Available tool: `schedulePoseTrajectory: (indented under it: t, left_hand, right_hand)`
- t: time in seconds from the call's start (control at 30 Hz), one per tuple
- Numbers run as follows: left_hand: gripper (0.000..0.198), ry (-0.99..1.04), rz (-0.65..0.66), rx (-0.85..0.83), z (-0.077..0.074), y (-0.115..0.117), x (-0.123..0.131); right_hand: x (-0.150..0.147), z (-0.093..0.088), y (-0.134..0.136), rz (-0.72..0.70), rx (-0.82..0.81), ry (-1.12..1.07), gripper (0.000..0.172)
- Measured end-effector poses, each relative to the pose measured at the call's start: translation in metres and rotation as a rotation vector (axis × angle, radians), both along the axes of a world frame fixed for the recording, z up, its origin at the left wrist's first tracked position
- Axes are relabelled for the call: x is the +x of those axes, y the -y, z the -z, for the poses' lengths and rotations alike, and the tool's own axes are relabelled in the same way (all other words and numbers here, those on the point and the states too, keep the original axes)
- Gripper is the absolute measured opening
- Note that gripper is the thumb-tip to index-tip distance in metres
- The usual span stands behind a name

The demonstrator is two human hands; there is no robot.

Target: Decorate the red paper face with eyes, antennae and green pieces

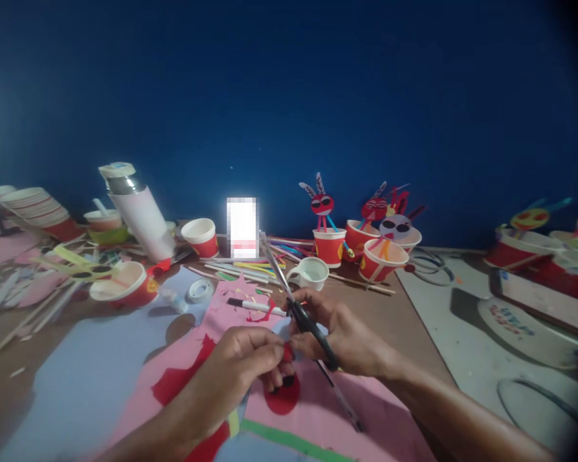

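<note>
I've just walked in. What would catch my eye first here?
The paper-cup figures with sunglasses faces and feathery ears stand out first, lined up at the back of the table against a deep blue wall. Up front, the person's right hand holds black-handled scissors pointing up, while the left hand pinches a small red paper scrap above pink paper.

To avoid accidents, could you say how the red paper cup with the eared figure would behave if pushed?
The paper cup looks thin-walled, so probably light and easily dented. Its narrow base and tall figure suggest it could tip readily.
</note>
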State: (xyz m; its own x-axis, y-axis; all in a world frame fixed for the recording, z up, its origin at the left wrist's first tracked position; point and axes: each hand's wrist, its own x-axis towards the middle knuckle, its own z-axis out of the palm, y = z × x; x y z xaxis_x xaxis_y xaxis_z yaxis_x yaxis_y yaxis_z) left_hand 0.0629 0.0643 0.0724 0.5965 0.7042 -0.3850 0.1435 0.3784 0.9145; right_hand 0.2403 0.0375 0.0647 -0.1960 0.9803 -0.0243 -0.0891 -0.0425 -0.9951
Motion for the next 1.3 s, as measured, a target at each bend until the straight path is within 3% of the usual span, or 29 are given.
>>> schedulePoseTrajectory:
  t: [0.17, 0.4, 0.63, 0.77, 0.9, 1.0, 1.3]
  left_hand:
    - [0.017, 0.090, -0.055, -0.117, 0.000, -0.002, 0.001]
    - [0.019, 0.170, 0.060, -0.388, 0.007, -0.001, 0.000]
    - [0.017, 0.202, 0.118, -0.437, 0.011, -0.003, 0.001]
    - [0.022, 0.172, 0.015, -0.272, 0.006, -0.004, 0.000]
    - [0.014, 0.088, -0.170, 0.007, 0.002, -0.004, -0.002]
    - [0.011, 0.010, -0.216, 0.163, 0.002, -0.004, -0.003]
    - [0.017, -0.017, -0.167, 0.141, 0.004, -0.003, 0.002]
  right_hand:
    - [0.002, 0.001, 0.000, -0.070, -0.012, -0.086, 0.036]
    - [0.002, -0.003, 0.002, -0.112, 0.015, -0.115, 0.033]
    - [0.004, -0.003, 0.004, -0.136, 0.016, -0.148, 0.035]
    - [0.005, -0.005, 0.002, -0.083, 0.016, -0.169, 0.035]
    - [0.003, -0.003, -0.003, -0.007, 0.009, -0.179, 0.038]
    - [0.001, 0.000, -0.004, -0.005, -0.004, -0.213, 0.040]
    - [-0.009, 0.004, 0.000, -0.014, -0.064, -0.232, 0.044]
